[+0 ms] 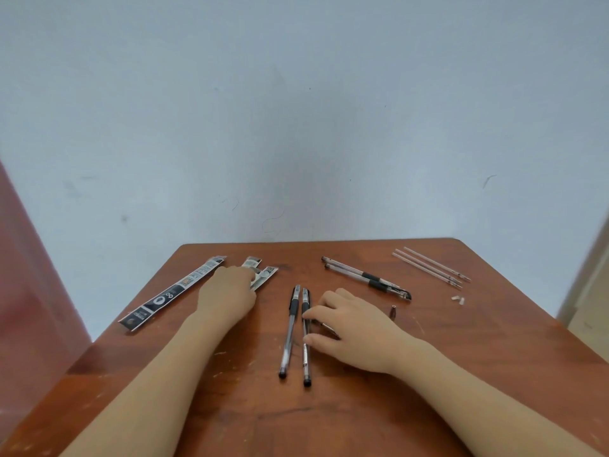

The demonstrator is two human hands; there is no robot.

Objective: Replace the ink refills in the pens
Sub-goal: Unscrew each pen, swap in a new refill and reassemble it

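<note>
Two capped pens [290, 331] lie side by side in the middle of the brown table [329, 417]. My right hand [352, 328] rests beside them, its fingertips touching the right-hand pen [306, 354]; a thin part lies under the palm, hard to make out. My left hand [227, 291] reaches to the back left and pinches a refill packet [263, 278]. A longer refill packet [174, 291] lies to its left. Two more pens [365, 278] lie at the back right. Three bare refills [431, 267] lie further right.
A small dark pen tip [393, 312] lies right of my right hand. Two tiny pale caps [458, 299] sit near the bare refills. A pale wall stands right behind the table's far edge. A reddish surface is at the far left.
</note>
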